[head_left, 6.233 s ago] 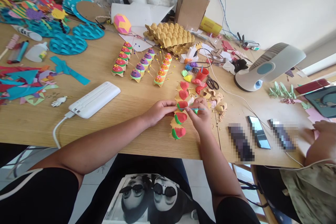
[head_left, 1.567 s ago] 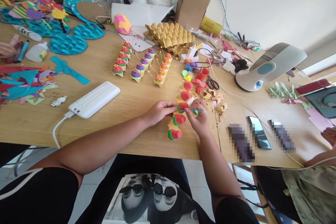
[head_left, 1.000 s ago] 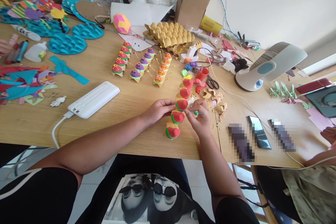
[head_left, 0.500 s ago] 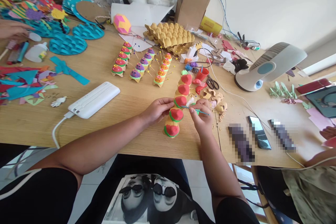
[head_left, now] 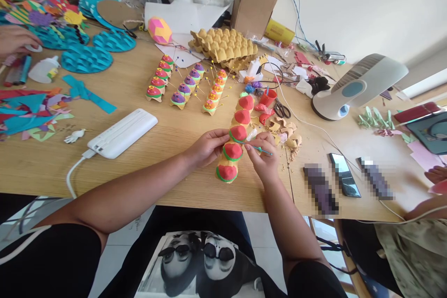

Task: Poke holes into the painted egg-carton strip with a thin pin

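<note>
A strip of egg-carton cups (head_left: 232,151), capped in red clay with green rims, stands on the table in front of me. My left hand (head_left: 208,147) pinches its left edge near the middle cup. In my right hand (head_left: 264,158) is a thin blue stick-like tool (head_left: 266,152), held like a pen, its tip against the green rim of a middle cup; its exact kind is unclear. Beyond lie three finished-looking strips: a red one (head_left: 159,79), a purple one (head_left: 188,84) and an orange one (head_left: 215,92), with pins sticking out.
Scissors (head_left: 282,109), a red cup (head_left: 268,98) and carton scraps (head_left: 288,131) lie right of the strip. A white power bank (head_left: 122,133) is at left, a fan (head_left: 359,86) and a phone (head_left: 344,175) at right. Another person's hand (head_left: 17,39) is at far left.
The tool and my right hand have shifted slightly left and down along the green rim. At far left, the other person's hand has moved and now holds a small white thing.
</note>
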Motion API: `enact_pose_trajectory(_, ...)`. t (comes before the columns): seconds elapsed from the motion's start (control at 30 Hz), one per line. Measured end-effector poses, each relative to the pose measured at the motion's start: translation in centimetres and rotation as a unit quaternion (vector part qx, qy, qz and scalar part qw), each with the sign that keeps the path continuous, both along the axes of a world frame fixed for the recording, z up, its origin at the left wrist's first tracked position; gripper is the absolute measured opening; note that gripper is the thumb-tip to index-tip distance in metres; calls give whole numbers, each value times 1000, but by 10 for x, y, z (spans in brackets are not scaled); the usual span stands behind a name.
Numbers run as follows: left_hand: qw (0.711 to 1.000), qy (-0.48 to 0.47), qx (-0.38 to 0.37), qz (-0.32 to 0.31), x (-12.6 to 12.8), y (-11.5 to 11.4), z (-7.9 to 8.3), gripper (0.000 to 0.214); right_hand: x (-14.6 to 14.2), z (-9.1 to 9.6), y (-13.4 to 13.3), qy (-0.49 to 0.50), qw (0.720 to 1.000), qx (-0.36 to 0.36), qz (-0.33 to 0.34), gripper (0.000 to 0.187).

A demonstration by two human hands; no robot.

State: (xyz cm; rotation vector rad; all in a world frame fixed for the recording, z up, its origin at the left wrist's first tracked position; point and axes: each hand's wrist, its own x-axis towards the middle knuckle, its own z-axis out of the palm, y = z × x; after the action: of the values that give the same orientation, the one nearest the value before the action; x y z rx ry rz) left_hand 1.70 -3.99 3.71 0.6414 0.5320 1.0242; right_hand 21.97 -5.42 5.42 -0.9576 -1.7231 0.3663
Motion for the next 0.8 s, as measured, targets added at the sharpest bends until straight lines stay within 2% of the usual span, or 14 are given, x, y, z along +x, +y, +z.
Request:
enact_pose_trajectory(0.23, 1000, 0, 16, -12, 0, 0, -1, 18, -1, -2, 1, -10, 999, 33, -12, 8)
enact_pose_trajectory(0.5, 999, -8, 19, -26, 0, -2, 1, 17, -3, -1, 0, -25, 997, 74, -26, 10)
enact_pose_trajectory(0.8, 1000, 0, 0, -30, -1, -3, 4, 17, -3, -2, 1, -4, 998, 59, -8, 8)
